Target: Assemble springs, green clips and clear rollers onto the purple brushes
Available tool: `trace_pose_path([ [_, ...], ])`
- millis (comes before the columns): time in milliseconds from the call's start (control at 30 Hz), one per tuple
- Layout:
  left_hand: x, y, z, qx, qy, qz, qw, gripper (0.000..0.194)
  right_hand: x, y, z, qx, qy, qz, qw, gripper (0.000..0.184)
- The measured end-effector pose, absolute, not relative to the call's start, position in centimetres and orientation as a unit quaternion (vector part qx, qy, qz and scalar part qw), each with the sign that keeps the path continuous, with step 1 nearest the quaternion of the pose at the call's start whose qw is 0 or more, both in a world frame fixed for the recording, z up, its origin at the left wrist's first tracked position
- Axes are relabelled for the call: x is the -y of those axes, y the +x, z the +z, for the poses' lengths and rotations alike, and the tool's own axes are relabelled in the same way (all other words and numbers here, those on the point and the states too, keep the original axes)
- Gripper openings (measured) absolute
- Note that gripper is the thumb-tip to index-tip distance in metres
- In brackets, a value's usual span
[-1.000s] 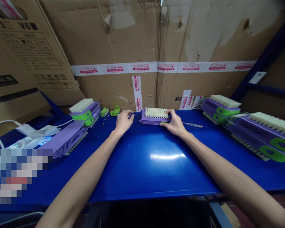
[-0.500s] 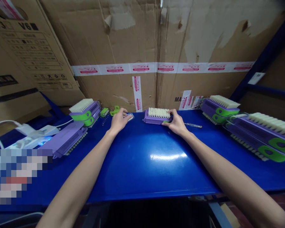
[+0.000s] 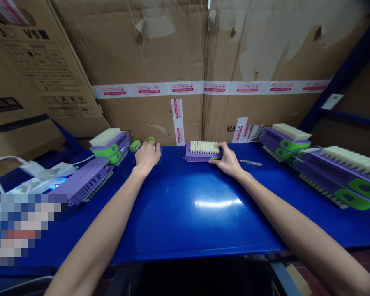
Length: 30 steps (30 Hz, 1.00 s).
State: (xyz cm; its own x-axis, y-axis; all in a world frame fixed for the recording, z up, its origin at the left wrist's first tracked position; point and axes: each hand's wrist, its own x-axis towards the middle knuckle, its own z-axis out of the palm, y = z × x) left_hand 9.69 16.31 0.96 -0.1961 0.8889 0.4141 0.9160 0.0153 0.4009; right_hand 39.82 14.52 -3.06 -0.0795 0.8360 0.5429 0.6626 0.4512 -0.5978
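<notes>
My right hand (image 3: pixel 228 159) grips the right end of a purple brush (image 3: pixel 200 155) with cream bristles facing up and a bit of green by my fingers. My left hand (image 3: pixel 148 157) is low over the table at the back left, fingers curled down on a small flat clear plastic piece (image 3: pixel 160 158), mostly hidden beneath them. Just behind those fingers a green plastic part (image 3: pixel 152 140) shows in part. Left of the hand lies a small green block (image 3: pixel 135 145). A slim screwdriver (image 3: pixel 250 163) lies right of my right hand.
Purple-green brushes stand at the left (image 3: pixel 107 146) and right (image 3: pixel 285 142), with a larger one (image 3: pixel 339 172) nearer. Another purple brush (image 3: pixel 86 179) lies by a white power strip (image 3: pixel 46 176). Cardboard (image 3: pixel 203 49) walls the back of the blue table (image 3: pixel 188 222).
My left hand has moved left with the clear plastic piece, now covering much of the green part. My right hand and the brush have shifted slightly left.
</notes>
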Motion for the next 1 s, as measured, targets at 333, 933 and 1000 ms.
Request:
trace_pose_path([
  [333, -15.7, 10.0, 1.4, 0.714, -0.641, -0.194, 0.201, 0.041, -14.6, 39.8, -3.3, 0.764, -0.485, 0.073, 0.420, 0.050],
  [933, -16.6, 15.0, -2.3, 0.511, -0.548, -0.564, -0.347, 0.025, -13.8, 39.5, -2.5, 0.818, -0.444, 0.035, 0.364, 0.105],
  [1000, -16.5, 15.1, -2.1, 0.505, -0.542, -0.552, -0.381, 0.025, -13.8, 39.5, -2.6, 0.826, -0.433, 0.020, 0.359, 0.106],
])
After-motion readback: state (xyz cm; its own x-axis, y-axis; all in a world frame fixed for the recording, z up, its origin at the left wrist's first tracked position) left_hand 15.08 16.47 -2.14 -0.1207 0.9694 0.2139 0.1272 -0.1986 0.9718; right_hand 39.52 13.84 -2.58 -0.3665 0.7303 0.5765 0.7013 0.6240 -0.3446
